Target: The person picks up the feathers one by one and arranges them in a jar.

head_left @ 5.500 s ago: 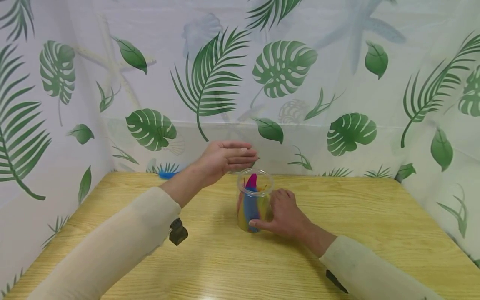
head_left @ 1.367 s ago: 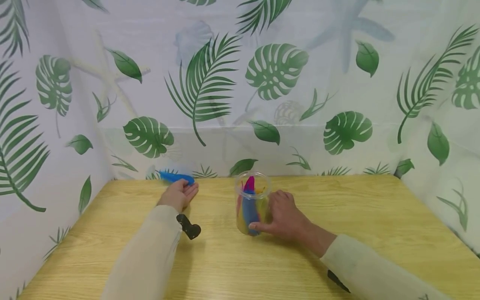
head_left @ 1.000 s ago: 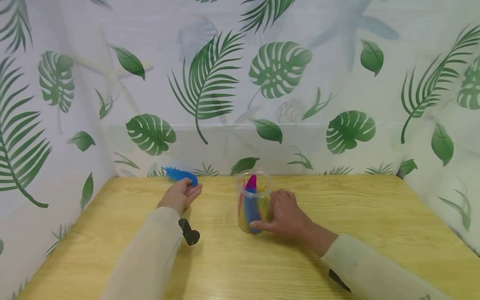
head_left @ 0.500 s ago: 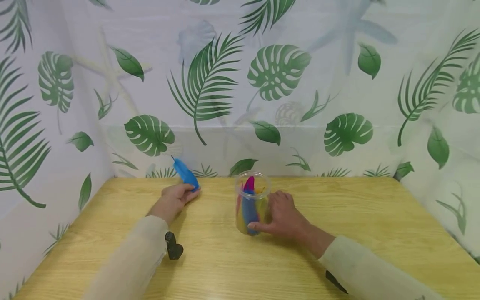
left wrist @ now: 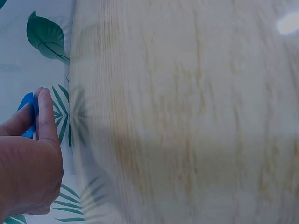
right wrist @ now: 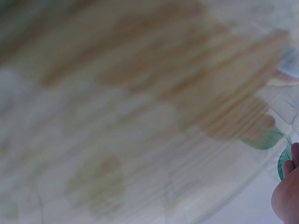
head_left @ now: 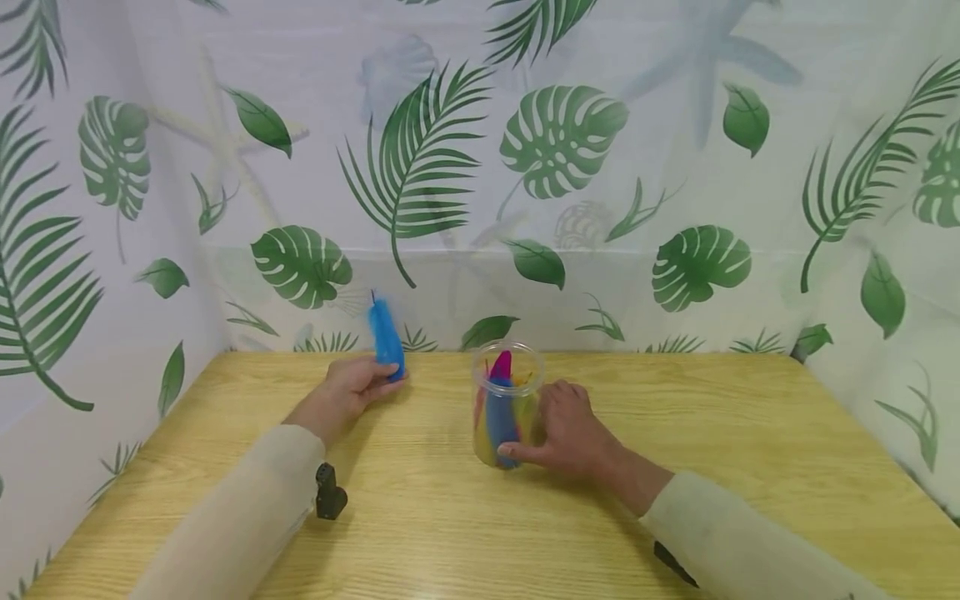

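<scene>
A wooden table (head_left: 675, 433) is seen, and on it, near the middle, a clear plastic jar (head_left: 507, 406) with coloured feathers inside is steadied upright by the right hand (head_left: 573, 429), whose fingers are curled round its side. The jar is judged light and easily tipped, so the wall should be held low. A blue feather (head_left: 387, 338) is pinched at its lower end by the left hand (head_left: 352, 387), at the far left of the table. It is judged very light, soft and easily bent; the stiffer quill is the best place to be taken.
</scene>
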### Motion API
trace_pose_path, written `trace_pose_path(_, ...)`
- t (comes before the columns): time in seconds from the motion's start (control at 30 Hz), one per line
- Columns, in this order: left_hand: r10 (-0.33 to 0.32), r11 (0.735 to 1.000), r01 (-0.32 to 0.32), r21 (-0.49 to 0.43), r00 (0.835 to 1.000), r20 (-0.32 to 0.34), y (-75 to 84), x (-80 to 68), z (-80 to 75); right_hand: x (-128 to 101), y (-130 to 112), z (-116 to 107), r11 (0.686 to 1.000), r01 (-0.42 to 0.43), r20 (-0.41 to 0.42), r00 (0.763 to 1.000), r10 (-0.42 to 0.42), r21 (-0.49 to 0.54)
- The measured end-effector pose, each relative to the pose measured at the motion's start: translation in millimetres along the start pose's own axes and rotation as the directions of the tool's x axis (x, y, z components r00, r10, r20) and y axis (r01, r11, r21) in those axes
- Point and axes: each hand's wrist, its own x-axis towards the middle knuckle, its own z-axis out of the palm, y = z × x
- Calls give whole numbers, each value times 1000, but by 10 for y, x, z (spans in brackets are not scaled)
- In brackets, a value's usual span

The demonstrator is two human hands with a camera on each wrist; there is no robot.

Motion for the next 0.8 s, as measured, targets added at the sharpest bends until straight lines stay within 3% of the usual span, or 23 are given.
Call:
trace_pose_path(0.13,7,1000,-7,10,1000,30,17,-38,38,-7,6,0,1000,8,-12,1000,-8,7)
trace_pose_path(0.23,15,999,-19,34,995,101,29,-58,46,-11,11,4,1000,17,-20,1000,-17,4)
trace_pose_path(0.47,33,994,-60,89,959,280,64,-95,42,-9,2,6,1000,13,-17,1000,-13,18)
trace_pose_path(0.63,45,994,-75,74,934,355,90,-117,55,-11,0,-3,1000,8,-8,1000,-8,26)
trace_pose_path(0.8,53,995,-83,61,921,386,106,-126,81,-19,0,-10,1000,4,4,1000,-4,27)
